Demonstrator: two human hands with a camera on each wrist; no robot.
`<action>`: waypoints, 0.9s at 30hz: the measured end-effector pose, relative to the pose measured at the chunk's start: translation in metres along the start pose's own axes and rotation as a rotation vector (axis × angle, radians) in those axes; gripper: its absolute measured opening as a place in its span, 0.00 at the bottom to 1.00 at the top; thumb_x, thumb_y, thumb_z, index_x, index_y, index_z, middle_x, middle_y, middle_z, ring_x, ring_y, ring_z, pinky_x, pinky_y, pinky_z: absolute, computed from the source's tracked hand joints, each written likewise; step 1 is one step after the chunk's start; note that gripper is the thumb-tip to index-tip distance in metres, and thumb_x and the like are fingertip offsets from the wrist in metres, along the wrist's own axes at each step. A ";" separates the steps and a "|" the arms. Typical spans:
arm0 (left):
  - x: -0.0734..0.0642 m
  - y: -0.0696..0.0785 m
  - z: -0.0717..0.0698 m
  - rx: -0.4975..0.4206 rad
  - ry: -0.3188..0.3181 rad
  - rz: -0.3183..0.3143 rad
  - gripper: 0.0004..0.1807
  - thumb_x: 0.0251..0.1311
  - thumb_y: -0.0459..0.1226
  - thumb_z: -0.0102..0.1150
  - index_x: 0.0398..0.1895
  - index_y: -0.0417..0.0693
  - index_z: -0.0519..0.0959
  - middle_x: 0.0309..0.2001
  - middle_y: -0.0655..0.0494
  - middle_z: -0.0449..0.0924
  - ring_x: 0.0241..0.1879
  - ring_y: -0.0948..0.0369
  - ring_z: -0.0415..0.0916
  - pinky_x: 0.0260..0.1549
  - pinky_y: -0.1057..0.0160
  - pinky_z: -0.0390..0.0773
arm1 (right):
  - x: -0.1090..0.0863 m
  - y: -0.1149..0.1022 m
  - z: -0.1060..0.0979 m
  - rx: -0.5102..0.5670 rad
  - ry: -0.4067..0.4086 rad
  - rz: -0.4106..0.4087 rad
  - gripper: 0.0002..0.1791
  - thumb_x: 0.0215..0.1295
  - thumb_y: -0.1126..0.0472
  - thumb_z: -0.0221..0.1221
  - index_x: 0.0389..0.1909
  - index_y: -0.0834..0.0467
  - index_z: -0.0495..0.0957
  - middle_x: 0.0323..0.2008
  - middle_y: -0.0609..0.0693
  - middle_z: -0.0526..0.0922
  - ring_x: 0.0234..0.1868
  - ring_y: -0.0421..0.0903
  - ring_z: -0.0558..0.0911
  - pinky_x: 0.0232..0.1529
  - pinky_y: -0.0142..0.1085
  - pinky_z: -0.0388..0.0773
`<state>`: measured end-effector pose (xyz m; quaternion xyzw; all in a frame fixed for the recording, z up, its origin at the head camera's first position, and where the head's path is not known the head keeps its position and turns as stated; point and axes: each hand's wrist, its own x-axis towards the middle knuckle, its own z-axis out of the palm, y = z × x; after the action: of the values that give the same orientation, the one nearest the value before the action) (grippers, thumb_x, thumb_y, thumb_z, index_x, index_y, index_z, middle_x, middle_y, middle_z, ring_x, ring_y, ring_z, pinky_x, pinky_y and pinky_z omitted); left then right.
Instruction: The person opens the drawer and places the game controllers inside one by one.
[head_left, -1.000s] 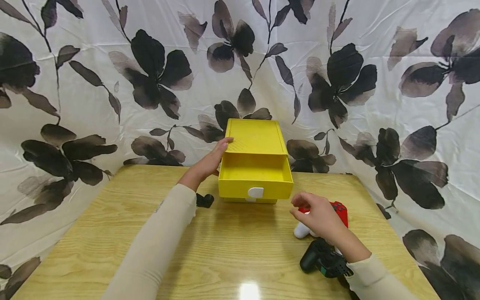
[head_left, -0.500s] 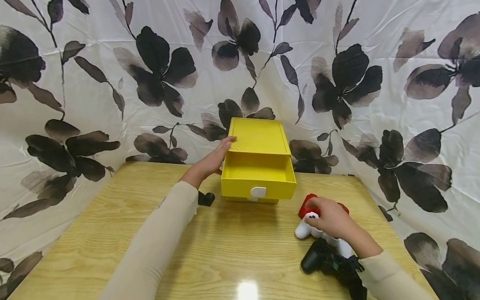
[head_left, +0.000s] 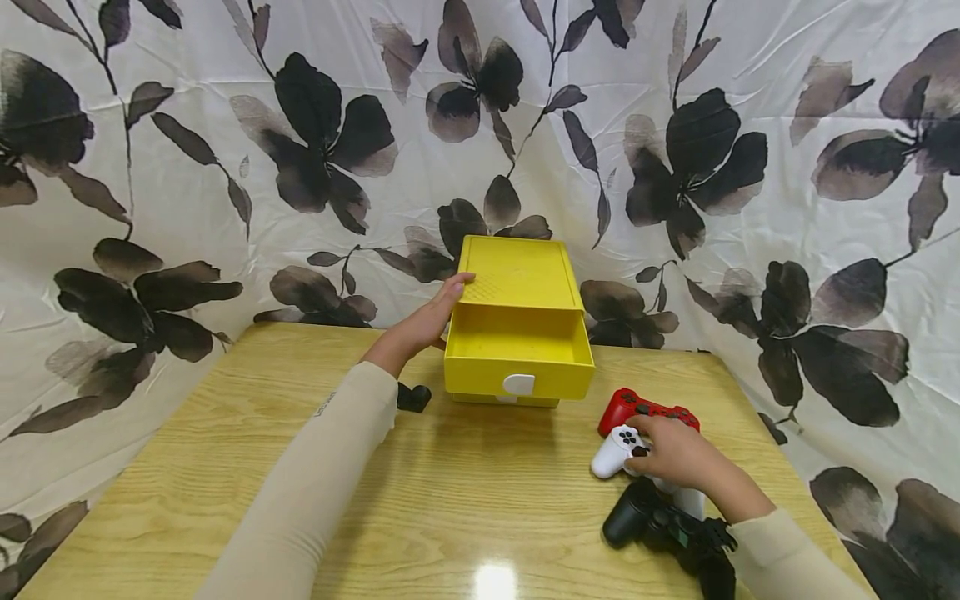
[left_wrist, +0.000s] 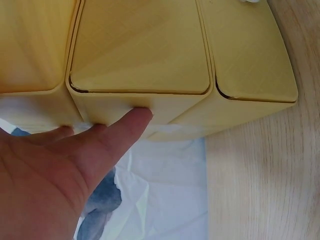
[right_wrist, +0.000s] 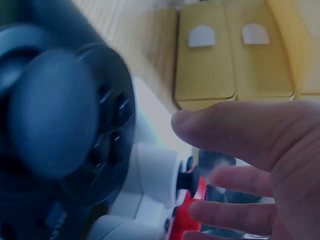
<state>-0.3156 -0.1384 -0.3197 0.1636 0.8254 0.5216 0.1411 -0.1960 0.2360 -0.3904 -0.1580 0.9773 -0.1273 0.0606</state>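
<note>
A yellow box of stacked drawers [head_left: 521, 271] stands at the back of the table, its top drawer [head_left: 476, 377] pulled out and bare inside. My left hand [head_left: 422, 323] rests along the box's left side, and in the left wrist view straight fingers [left_wrist: 127, 130] press its side wall. My right hand [head_left: 678, 454] is over a white game controller [head_left: 611, 457], thumb and fingers spread apart near its left grip. In the right wrist view the thumb [right_wrist: 220, 127] stands off from the white controller. A red controller [head_left: 617, 410] lies just behind it.
A black controller [head_left: 624, 518] lies in front of the white one, partly under the right wrist. A small black object [head_left: 414, 397] shows beside the left sleeve. A floral cloth [head_left: 337, 167] hangs behind the wooden table [head_left: 480, 500].
My right hand has moved right and down from near the drawer to the white controller, uncovering the red one. My left hand stays on the box.
</note>
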 end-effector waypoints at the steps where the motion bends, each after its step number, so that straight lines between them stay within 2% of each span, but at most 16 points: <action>1: 0.002 -0.003 0.000 0.001 0.006 0.000 0.24 0.65 0.61 0.21 0.64 0.80 0.45 0.72 0.62 0.33 0.67 0.48 0.51 0.47 0.40 0.71 | 0.000 0.001 0.001 -0.004 -0.011 0.011 0.34 0.45 0.49 0.68 0.53 0.61 0.73 0.44 0.53 0.81 0.40 0.47 0.79 0.39 0.43 0.75; 5: 0.009 -0.012 -0.001 0.004 0.019 0.010 0.23 0.62 0.65 0.22 0.62 0.85 0.46 0.71 0.64 0.34 0.67 0.50 0.51 0.47 0.40 0.72 | -0.001 0.004 0.004 -0.014 -0.045 0.043 0.37 0.44 0.47 0.68 0.55 0.63 0.72 0.42 0.53 0.82 0.37 0.44 0.78 0.37 0.42 0.74; 10: 0.011 -0.017 0.000 -0.004 0.020 0.023 0.25 0.61 0.66 0.22 0.62 0.84 0.46 0.71 0.64 0.34 0.67 0.49 0.51 0.46 0.39 0.72 | -0.002 0.008 0.009 -0.024 -0.051 0.052 0.37 0.44 0.47 0.68 0.53 0.65 0.72 0.39 0.50 0.82 0.31 0.41 0.75 0.34 0.38 0.72; 14: 0.009 -0.016 0.001 -0.007 0.019 0.026 0.24 0.62 0.65 0.23 0.62 0.83 0.46 0.71 0.64 0.35 0.67 0.49 0.51 0.46 0.40 0.72 | -0.003 0.010 0.012 -0.015 -0.051 0.051 0.35 0.44 0.49 0.68 0.51 0.65 0.73 0.36 0.49 0.81 0.30 0.40 0.73 0.32 0.37 0.71; 17: 0.002 -0.009 0.001 -0.012 0.005 0.019 0.24 0.64 0.63 0.22 0.64 0.81 0.45 0.72 0.63 0.34 0.67 0.49 0.50 0.47 0.39 0.71 | -0.003 0.011 0.013 -0.008 -0.050 0.041 0.34 0.44 0.50 0.68 0.50 0.65 0.74 0.35 0.48 0.80 0.30 0.41 0.73 0.32 0.36 0.70; 21: 0.002 -0.008 0.000 -0.010 0.004 0.021 0.25 0.63 0.63 0.21 0.64 0.81 0.45 0.72 0.63 0.34 0.67 0.48 0.50 0.47 0.38 0.71 | -0.002 0.011 0.013 -0.003 -0.057 0.046 0.34 0.43 0.49 0.68 0.50 0.65 0.73 0.34 0.48 0.80 0.29 0.41 0.73 0.31 0.36 0.70; 23: 0.007 -0.014 0.000 -0.005 0.015 0.031 0.25 0.62 0.65 0.21 0.63 0.84 0.45 0.71 0.64 0.35 0.67 0.48 0.51 0.47 0.39 0.71 | -0.002 0.011 0.013 -0.005 -0.062 0.063 0.34 0.43 0.48 0.68 0.49 0.64 0.73 0.32 0.47 0.80 0.28 0.41 0.72 0.30 0.36 0.69; 27: 0.007 -0.012 0.000 0.001 0.017 0.032 0.25 0.62 0.65 0.21 0.63 0.83 0.45 0.71 0.64 0.35 0.67 0.49 0.51 0.47 0.39 0.71 | -0.002 0.011 0.016 -0.011 -0.071 0.091 0.32 0.44 0.46 0.67 0.47 0.62 0.74 0.28 0.46 0.79 0.27 0.41 0.72 0.29 0.36 0.69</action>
<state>-0.3234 -0.1403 -0.3316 0.1725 0.8242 0.5246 0.1255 -0.1951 0.2425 -0.4083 -0.1180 0.9814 -0.1133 0.1003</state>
